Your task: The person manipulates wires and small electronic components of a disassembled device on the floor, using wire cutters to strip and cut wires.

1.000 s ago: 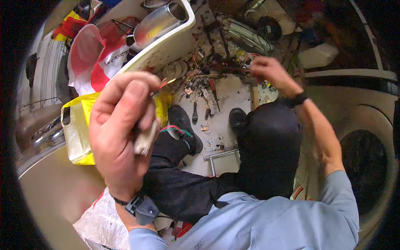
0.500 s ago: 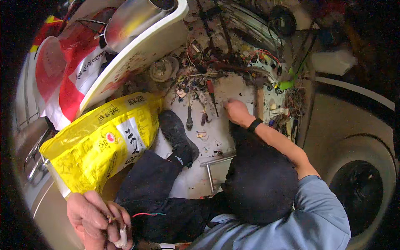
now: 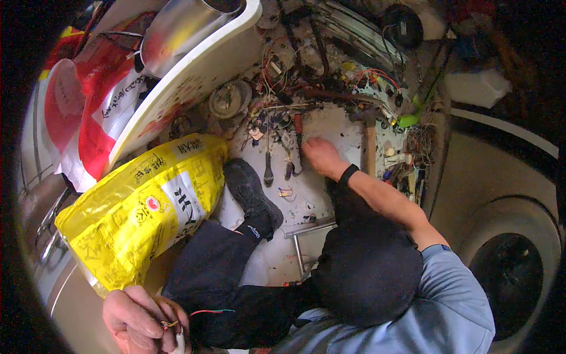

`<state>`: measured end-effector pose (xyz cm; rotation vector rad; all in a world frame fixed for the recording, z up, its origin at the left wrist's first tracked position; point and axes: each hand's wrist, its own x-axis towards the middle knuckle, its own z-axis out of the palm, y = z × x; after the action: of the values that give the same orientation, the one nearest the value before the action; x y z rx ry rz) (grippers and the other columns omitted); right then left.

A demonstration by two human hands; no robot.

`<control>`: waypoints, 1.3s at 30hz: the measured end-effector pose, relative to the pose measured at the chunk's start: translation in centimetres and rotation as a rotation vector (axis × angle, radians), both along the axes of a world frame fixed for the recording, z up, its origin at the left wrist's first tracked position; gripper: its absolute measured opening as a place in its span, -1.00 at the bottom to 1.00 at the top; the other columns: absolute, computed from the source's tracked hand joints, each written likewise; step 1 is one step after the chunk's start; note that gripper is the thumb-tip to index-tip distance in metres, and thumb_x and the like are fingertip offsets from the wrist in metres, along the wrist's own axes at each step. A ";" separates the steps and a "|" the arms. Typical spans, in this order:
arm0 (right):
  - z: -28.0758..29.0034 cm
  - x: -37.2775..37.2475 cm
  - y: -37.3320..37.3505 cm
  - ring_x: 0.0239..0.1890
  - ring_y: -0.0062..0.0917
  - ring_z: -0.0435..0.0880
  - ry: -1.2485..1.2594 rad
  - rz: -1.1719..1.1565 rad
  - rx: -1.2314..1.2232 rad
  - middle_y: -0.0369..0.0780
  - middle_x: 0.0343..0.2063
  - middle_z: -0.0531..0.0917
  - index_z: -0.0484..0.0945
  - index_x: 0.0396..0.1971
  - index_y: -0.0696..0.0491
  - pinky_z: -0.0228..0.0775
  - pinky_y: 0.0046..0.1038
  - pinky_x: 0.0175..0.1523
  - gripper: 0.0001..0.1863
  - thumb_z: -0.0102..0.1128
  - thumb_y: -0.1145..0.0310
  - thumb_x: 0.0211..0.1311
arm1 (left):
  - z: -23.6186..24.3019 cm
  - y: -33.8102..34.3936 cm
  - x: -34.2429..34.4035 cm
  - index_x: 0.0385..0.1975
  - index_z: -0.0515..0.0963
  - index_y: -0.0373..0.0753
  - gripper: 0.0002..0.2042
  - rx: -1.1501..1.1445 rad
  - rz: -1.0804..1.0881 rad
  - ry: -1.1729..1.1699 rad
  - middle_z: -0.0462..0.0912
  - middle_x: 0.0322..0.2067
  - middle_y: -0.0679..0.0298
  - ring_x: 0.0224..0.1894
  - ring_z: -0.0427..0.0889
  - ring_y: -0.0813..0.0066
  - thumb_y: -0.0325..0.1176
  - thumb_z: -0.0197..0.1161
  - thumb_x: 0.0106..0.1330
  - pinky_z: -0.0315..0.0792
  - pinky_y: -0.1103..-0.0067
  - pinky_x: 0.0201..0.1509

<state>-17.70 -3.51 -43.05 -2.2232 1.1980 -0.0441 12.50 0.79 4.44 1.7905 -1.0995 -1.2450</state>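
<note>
Left hand (image 3: 141, 318): grasping a small white piece (image 3: 180, 341) and thin wires (image 3: 170, 324).
Right hand (image 3: 323, 157): beside the red-handled screwdriver (image 3: 298, 124); grip I cannot tell.

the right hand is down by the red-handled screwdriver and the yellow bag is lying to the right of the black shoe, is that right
Not quite: the yellow bag lies to the left of the black shoe, as the head view shows. The right hand is indeed down by the red-handled screwdriver.
</note>
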 end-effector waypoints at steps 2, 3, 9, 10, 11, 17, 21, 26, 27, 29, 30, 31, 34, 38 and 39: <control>-0.3 -0.8 -0.2 -0.24 -0.07 0.66 0.031 0.027 -0.005 0.01 -0.33 0.63 0.53 -0.25 0.13 0.55 -0.07 -0.17 -0.78 0.12 0.47 0.05 | 0.5 -0.1 -0.1 -0.31 0.24 -0.14 -0.68 0.129 0.117 0.034 0.24 -0.51 0.44 -0.64 0.19 0.77 -0.25 0.32 0.26 0.36 0.75 -0.53; -0.4 -1.7 -0.3 -0.21 -0.01 0.61 -0.014 -0.052 0.033 0.03 -0.32 0.61 0.51 -0.26 0.14 0.49 -0.07 -0.14 -0.80 0.10 0.48 0.06 | 0.8 -0.3 -0.3 -0.31 0.24 -0.14 -0.68 0.127 0.121 0.035 0.24 -0.51 0.44 -0.64 0.19 0.77 -0.25 0.32 0.26 0.36 0.75 -0.53; 0.7 -4.3 -0.8 -0.17 0.09 0.56 -0.176 -0.423 0.092 0.07 -0.27 0.60 0.52 -0.26 0.16 0.43 -0.01 -0.11 -0.81 0.10 0.46 0.12 | 1.0 -1.2 -3.3 -0.33 0.25 -0.14 -0.74 0.147 0.285 -0.060 0.23 -0.57 0.43 -0.66 0.20 0.71 -0.28 0.25 0.28 0.39 0.72 -0.53; 0.9 -4.7 -0.7 -0.19 0.11 0.58 -0.257 -0.518 0.009 0.07 -0.30 0.61 0.51 -0.28 0.16 0.44 0.01 -0.15 -0.82 0.08 0.46 0.09 | 0.9 -1.3 -3.5 -0.33 0.24 -0.13 -0.72 0.136 0.374 0.039 0.25 -0.55 0.41 -0.64 0.23 0.71 -0.25 0.26 0.26 0.41 0.69 -0.51; 1.2 -5.1 -0.6 -0.19 0.11 0.58 -0.255 -0.518 0.008 0.07 -0.30 0.61 0.51 -0.28 0.16 0.44 0.01 -0.15 -0.82 0.08 0.46 0.09 | 0.9 -1.3 -3.6 -0.33 0.24 -0.13 -0.70 0.123 0.462 0.136 0.27 -0.54 0.39 -0.61 0.26 0.70 -0.23 0.28 0.25 0.43 0.67 -0.49; 1.9 -5.6 1.5 -0.24 0.03 0.60 -0.056 -0.257 0.108 0.04 -0.34 0.61 0.52 -0.30 0.15 0.48 -0.01 -0.14 -0.83 0.10 0.42 0.10 | -0.5 -1.3 -2.5 -0.24 0.31 -0.17 -0.52 0.063 -0.030 -0.206 0.21 -0.48 0.46 -0.58 0.22 0.76 -0.03 0.44 0.13 0.38 0.67 -0.44; 1.6 -3.8 1.7 -0.21 -0.04 0.64 0.060 0.084 0.108 0.02 -0.32 0.62 0.55 -0.24 0.11 0.53 -0.04 -0.16 -0.78 0.13 0.41 0.07 | -0.8 -2.2 -2.8 0.03 0.36 -0.27 -0.46 0.171 0.279 0.270 0.18 -0.50 0.47 -0.55 0.20 0.74 0.05 0.30 0.31 0.23 0.73 -0.53; 3.6 -4.0 -1.7 -0.26 -0.01 0.59 -0.005 -0.007 0.127 -0.02 -0.38 0.61 0.53 -0.31 0.14 0.47 -0.13 -0.17 -0.80 0.21 0.37 0.10 | -2.5 -4.5 -3.1 0.05 0.37 -0.35 -0.67 0.120 0.544 0.839 0.36 -0.50 0.31 -0.57 0.31 0.56 -0.19 -0.02 0.54 0.26 0.59 -0.54; 6.3 -3.4 -3.7 -0.28 -0.08 0.62 -0.078 -0.037 0.218 -0.06 -0.36 0.64 0.54 -0.26 0.16 0.48 -0.18 -0.17 -0.77 0.22 0.33 0.15 | -3.0 -4.9 -3.2 0.15 0.35 -0.39 -0.62 0.110 0.472 0.924 0.41 -0.43 0.27 -0.53 0.36 0.53 -0.21 -0.03 0.54 0.31 0.55 -0.47; 12.5 -2.9 -8.0 -0.27 -0.28 0.65 -0.242 -0.086 0.472 -0.14 -0.29 0.68 0.56 -0.16 0.17 0.47 -0.27 -0.15 -0.68 0.25 0.23 0.23 | -2.8 -5.9 -4.7 0.17 0.37 -0.42 -0.60 0.159 0.482 0.967 0.48 -0.37 0.24 -0.48 0.44 0.50 -0.23 -0.01 0.52 0.37 0.56 -0.41; 16.2 -2.6 -10.0 -0.24 -0.41 0.66 -0.342 -0.093 0.635 -0.19 -0.25 0.70 0.56 -0.12 0.17 0.46 -0.32 -0.12 -0.63 0.27 0.17 0.27 | -2.7 -5.8 -4.8 0.15 0.38 -0.42 -0.60 0.151 0.396 1.006 0.52 -0.33 0.22 -0.46 0.49 0.47 -0.21 -0.04 0.53 0.41 0.55 -0.37; 21.3 -1.0 -11.7 -0.14 -0.42 0.65 -0.452 -0.032 0.682 -0.15 -0.17 0.70 0.57 -0.05 0.18 0.47 -0.34 -0.03 -0.55 0.28 0.11 0.26 | -2.2 -5.4 -4.7 0.14 0.40 -0.41 -0.58 0.127 0.366 1.051 0.54 -0.32 0.21 -0.45 0.50 0.46 -0.16 -0.06 0.55 0.43 0.54 -0.36; 35.4 0.2 -14.3 0.09 -0.46 0.58 -0.657 0.215 0.814 -0.15 0.04 0.65 0.51 0.14 0.19 0.41 -0.40 0.19 -0.38 0.31 0.03 0.26 | -1.4 -5.4 -5.7 0.10 0.42 -0.38 -0.48 0.062 0.245 1.206 0.59 -0.30 0.18 -0.44 0.54 0.43 0.04 -0.12 0.56 0.46 0.52 -0.34; 44.3 1.9 -12.1 0.07 -0.48 0.55 -0.701 0.401 0.935 -0.15 0.03 0.62 0.41 0.24 0.21 0.36 -0.38 0.23 -0.28 0.34 0.00 0.25 | -0.1 -5.8 -7.7 0.08 0.44 -0.37 -0.38 -0.026 0.184 1.339 0.62 -0.25 0.14 -0.33 0.58 0.33 0.18 -0.09 0.49 0.45 0.46 -0.21; 45.0 2.4 -11.2 0.02 -0.52 0.56 -0.669 0.380 0.940 -0.18 -0.02 0.63 0.44 0.19 0.19 0.40 -0.40 0.17 -0.33 0.33 0.00 0.27 | -0.3 -5.8 -7.9 0.07 0.44 -0.36 -0.40 -0.032 0.166 1.367 0.62 -0.26 0.15 -0.28 0.58 0.30 0.16 -0.08 0.49 0.44 0.44 -0.16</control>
<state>-15.34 -14.70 1.94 -1.3699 0.2903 -0.0511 4.64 -5.05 4.14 0.6013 -0.1522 -1.8052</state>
